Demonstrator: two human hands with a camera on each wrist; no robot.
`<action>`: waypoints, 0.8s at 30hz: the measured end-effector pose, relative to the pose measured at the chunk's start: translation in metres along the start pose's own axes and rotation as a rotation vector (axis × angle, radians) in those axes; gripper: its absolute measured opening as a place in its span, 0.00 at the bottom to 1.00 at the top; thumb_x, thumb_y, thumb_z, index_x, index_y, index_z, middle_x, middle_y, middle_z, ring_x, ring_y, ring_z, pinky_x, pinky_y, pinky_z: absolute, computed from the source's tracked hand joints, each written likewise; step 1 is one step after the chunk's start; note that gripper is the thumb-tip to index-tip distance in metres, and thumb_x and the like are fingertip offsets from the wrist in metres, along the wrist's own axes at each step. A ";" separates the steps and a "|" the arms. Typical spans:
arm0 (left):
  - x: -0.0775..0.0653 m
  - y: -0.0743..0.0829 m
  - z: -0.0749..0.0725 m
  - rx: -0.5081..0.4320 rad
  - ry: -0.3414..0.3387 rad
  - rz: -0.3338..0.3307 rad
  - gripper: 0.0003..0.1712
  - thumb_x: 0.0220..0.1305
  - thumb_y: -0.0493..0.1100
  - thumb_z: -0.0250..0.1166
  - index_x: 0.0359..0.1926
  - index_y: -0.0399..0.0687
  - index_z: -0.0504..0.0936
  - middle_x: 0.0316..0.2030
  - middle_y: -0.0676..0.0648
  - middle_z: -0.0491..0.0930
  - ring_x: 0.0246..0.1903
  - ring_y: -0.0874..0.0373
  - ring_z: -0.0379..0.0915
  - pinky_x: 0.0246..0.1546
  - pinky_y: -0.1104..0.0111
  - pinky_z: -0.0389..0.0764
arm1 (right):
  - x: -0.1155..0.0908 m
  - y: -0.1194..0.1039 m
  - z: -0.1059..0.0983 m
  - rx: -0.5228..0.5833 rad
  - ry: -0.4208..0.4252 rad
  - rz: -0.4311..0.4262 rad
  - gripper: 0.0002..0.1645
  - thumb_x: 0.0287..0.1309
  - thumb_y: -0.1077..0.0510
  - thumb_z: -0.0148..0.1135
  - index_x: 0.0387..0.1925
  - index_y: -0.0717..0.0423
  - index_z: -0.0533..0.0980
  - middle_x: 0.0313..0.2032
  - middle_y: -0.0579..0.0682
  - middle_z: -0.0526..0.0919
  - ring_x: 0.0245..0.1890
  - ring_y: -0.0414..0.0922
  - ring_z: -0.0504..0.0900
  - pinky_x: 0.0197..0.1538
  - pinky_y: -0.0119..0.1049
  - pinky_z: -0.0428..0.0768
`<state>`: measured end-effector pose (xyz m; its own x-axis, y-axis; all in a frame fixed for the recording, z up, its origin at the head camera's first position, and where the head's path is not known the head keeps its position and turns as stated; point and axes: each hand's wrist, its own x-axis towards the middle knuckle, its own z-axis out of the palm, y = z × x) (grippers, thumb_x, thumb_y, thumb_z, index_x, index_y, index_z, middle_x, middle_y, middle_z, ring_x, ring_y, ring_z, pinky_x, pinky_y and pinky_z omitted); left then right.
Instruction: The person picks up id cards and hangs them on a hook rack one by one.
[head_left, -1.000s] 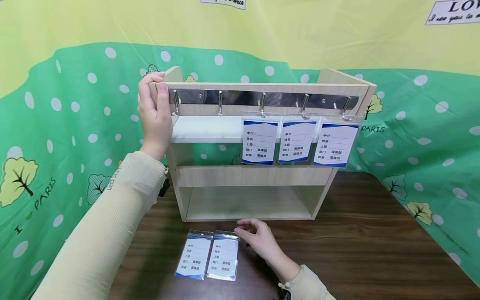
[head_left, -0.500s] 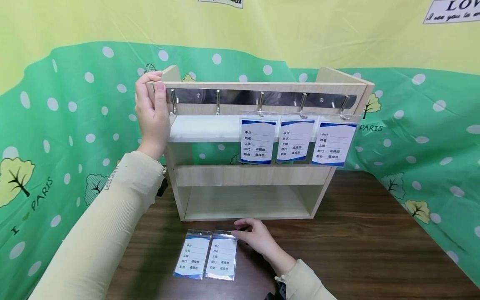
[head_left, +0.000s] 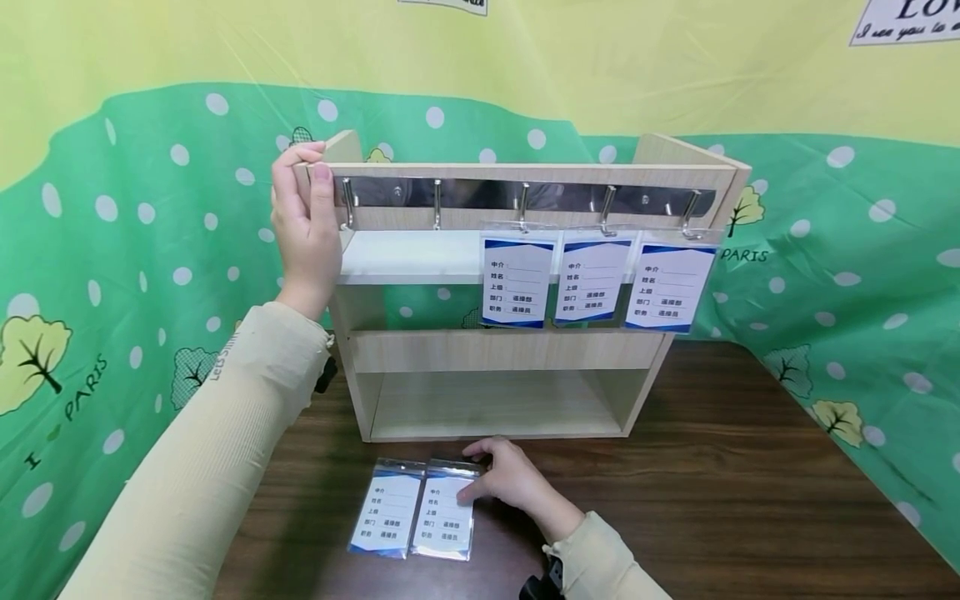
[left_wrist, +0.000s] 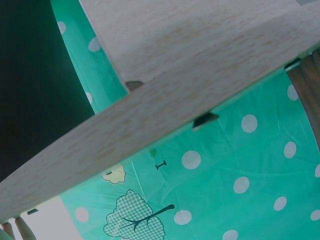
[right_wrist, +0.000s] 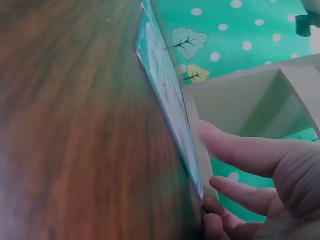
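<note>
My left hand grips the upper left corner of a pale wooden shelf unit, thumb on the front board and fingers behind it. On the table in front lie two name badges in clear plastic sleeves, a left badge and a right badge. Beside the right badge is my right hand, its thumb over the card's right side and its fingers at the top right corner. In the right wrist view the thumb stands away from the fingertips, which reach the sleeve's edge. Three more badges hang from hooks.
A metal rail with several hooks runs along the shelf's top board; its two left hooks carry nothing. The dark wooden table extends to the right. A green and yellow patterned cloth surrounds the back and sides.
My right hand has shifted slightly left, and its thumb has moved down over the right badge. The left hand keeps its grip on the shelf corner.
</note>
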<state>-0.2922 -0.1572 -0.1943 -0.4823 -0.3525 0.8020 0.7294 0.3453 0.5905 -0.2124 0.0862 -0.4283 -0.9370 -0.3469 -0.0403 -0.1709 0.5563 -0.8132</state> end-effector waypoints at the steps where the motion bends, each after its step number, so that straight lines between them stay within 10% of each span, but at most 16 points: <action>1: 0.000 0.000 0.000 -0.004 0.001 0.001 0.13 0.74 0.46 0.49 0.55 0.50 0.72 0.58 0.51 0.74 0.52 0.62 0.71 0.50 0.71 0.73 | 0.000 -0.001 0.000 -0.022 0.000 -0.004 0.35 0.30 0.62 0.83 0.47 0.62 0.81 0.43 0.55 0.80 0.41 0.48 0.76 0.46 0.42 0.76; 24: -0.001 -0.002 0.000 0.003 -0.007 0.019 0.14 0.75 0.47 0.48 0.54 0.50 0.72 0.60 0.52 0.73 0.52 0.61 0.70 0.52 0.71 0.72 | -0.002 -0.002 -0.003 -0.037 -0.051 0.031 0.29 0.28 0.75 0.76 0.42 0.60 0.83 0.38 0.52 0.76 0.40 0.48 0.70 0.41 0.39 0.72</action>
<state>-0.2929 -0.1580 -0.1958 -0.4723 -0.3395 0.8135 0.7368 0.3545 0.5757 -0.2112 0.0880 -0.4245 -0.9256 -0.3662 -0.0954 -0.1539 0.5945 -0.7892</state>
